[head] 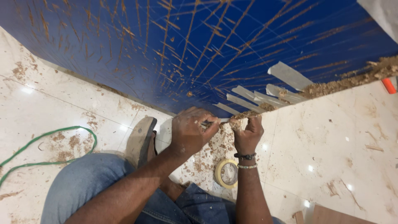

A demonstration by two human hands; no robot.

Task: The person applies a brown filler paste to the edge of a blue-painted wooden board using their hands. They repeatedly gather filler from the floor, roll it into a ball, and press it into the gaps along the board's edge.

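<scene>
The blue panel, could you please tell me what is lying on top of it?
On the blue panel lie pale tape strips, sawdust and streaks of brownish glue. Its lower edge is hidden behind the left hand and right hand.

A green cable point(49, 137) loops on the dusty floor point(331, 137), a tape roll point(226, 173) nearby.

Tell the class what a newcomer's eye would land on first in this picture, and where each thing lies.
First comes the blue panel across the top, streaked with brown smears. At its lower edge, mid-picture, the left hand and right hand pinch a thin pale strip, with more strips fanned to the right. A tape roll lies on the dusty white floor below; a green cord loops at left.
</scene>
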